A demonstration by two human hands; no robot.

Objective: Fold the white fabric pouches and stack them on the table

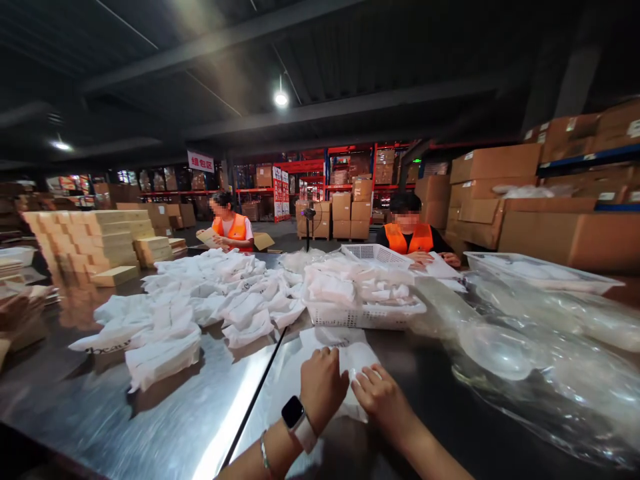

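A flat white bag (pixel 345 340) with faint printing lies on the metal table in front of me. My left hand (pixel 323 381), with a watch on its wrist, is closed over the bag's near part, its fingers curled down and partly hidden. Beside it, my right hand (pixel 379 397) pinches the bag's right side with bent fingers. Just beyond the bag stands a white perforated basket (pixel 367 316) heaped with soft white bagged packets (pixel 330 283).
A wide pile of white bagged packets (pixel 205 283) covers the left table. Clear plastic sheeting (pixel 520 353) spreads at right, near a white tray (pixel 545 272). Two people in orange vests (pixel 240 230) sit across. Stacked yellowish boxes (pixel 100 240) stand far left.
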